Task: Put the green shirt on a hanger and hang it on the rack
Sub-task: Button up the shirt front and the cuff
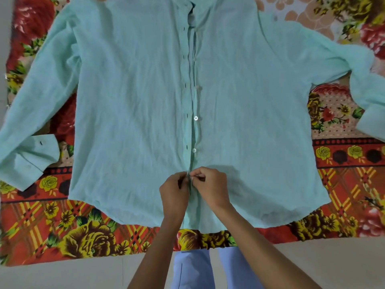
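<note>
The pale green shirt (pixel 129 97) lies flat, front up, on a floral blanket, collar far from me and hem near me, both sleeves spread out. Its front placket runs down the middle with buttons showing. My left hand (pixel 174 192) pinches the left edge of the placket near the hem. Just to its right, my right hand (pixel 210 186) pinches the other edge, fingertips touching at a low button spot. No hanger or rack is in view.
A red and yellow floral blanket (pixel 83 232) covers the floor under the shirt. Pale bare floor (pixel 62 276) runs along the near edge. My legs in light blue trousers (pixel 193 268) show at the bottom centre.
</note>
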